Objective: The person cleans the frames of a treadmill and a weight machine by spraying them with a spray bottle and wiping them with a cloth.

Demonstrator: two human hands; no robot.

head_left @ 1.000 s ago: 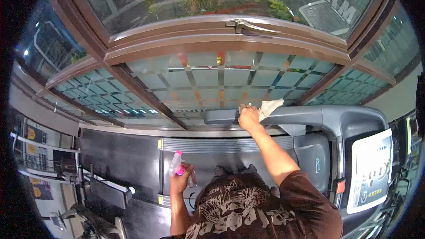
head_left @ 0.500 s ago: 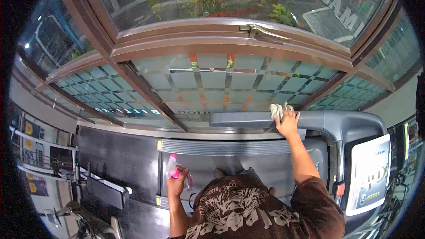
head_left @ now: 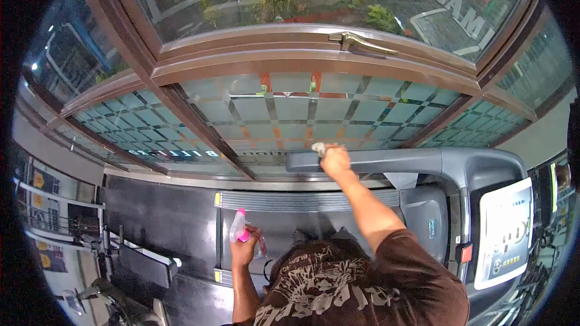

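My right hand (head_left: 336,161) is closed on a pale cloth (head_left: 318,148), which it holds against the grey treadmill handrail (head_left: 386,160) near the rail's left end. The fingers are partly hidden behind the back of the hand. Lower left, my left hand (head_left: 246,247) grips a spray bottle (head_left: 238,227) with a pink nozzle and collar and a clear body. That bottle is held above the treadmill's dark belt (head_left: 272,222), apart from the rail.
On the right stands the treadmill console (head_left: 504,235) with a red key (head_left: 465,254) beside it. A brown-framed window (head_left: 314,60) with a metal handle (head_left: 356,42) runs just behind the handrail. Other gym equipment (head_left: 142,262) stands at left on the dark floor.
My right hand has slid left along the handrail with the cloth, from its middle to near its left end. My left hand and the spray bottle have barely shifted.
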